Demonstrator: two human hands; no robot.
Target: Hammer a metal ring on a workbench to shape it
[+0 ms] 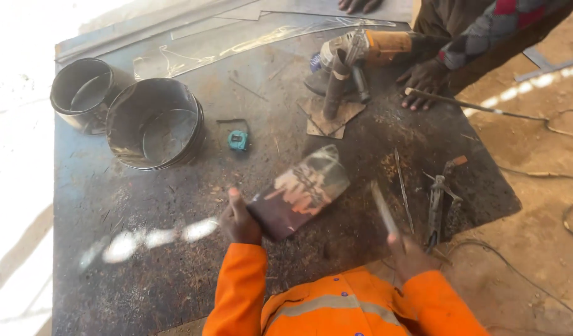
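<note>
My left hand grips the near edge of a small shiny curved sheet-metal piece, holding it tilted above the dark steel worktable. My right hand holds a thin metal rod that points up and away, just right of the sheet piece and not touching it. Both my sleeves are orange.
Two sheet-metal cylinders stand at the far left, a small teal tape measure beside them. Another person's hand rests by an angle grinder at the far edge. An electrode holder and loose rods lie right. Cables cross the dirt floor.
</note>
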